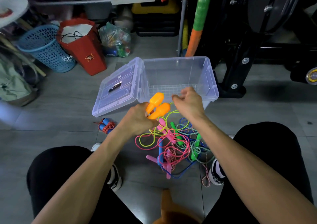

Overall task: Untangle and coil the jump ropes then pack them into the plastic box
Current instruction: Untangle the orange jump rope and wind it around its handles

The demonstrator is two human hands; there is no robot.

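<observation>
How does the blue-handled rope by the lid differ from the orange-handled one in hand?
The blue-handled rope lies on the floor, already wound into a tight bundle; the orange-handled rope is held up, with its yellow-green cord trailing loose into the tangled pile. The blue-handled rope's cord is red and white, and nothing touches it; the left hand grips the orange handles while the right hand pinches the cord. Neither is in the plastic box yet.

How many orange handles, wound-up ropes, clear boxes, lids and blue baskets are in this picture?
Orange handles: 2, both gripped by the left hand
Wound-up rope: 1
Clear box: 1
Lid: 1
Blue basket: 1
Total: 6
</observation>
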